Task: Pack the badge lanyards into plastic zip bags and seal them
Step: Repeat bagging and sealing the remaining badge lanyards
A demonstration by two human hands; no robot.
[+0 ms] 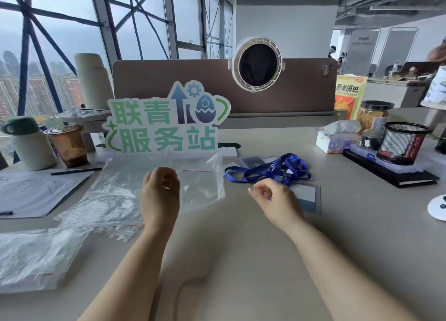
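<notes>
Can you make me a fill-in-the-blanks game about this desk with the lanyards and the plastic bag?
The tangled fabric lanyards on the grey desk are ____ in colour. The left hand holds up a clear plastic zip bag that is ____ inside. The round black mesh pen holder stands to the ____ of the lanyards. Missing words: blue; empty; right.

sign (pixel 166 117) centre | drink cup (pixel 68 144) left | mesh pen holder (pixel 401 143) right

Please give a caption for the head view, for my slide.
Left hand holds a clear zip bag; right hand is beside the blue lanyards on the desk.
</notes>
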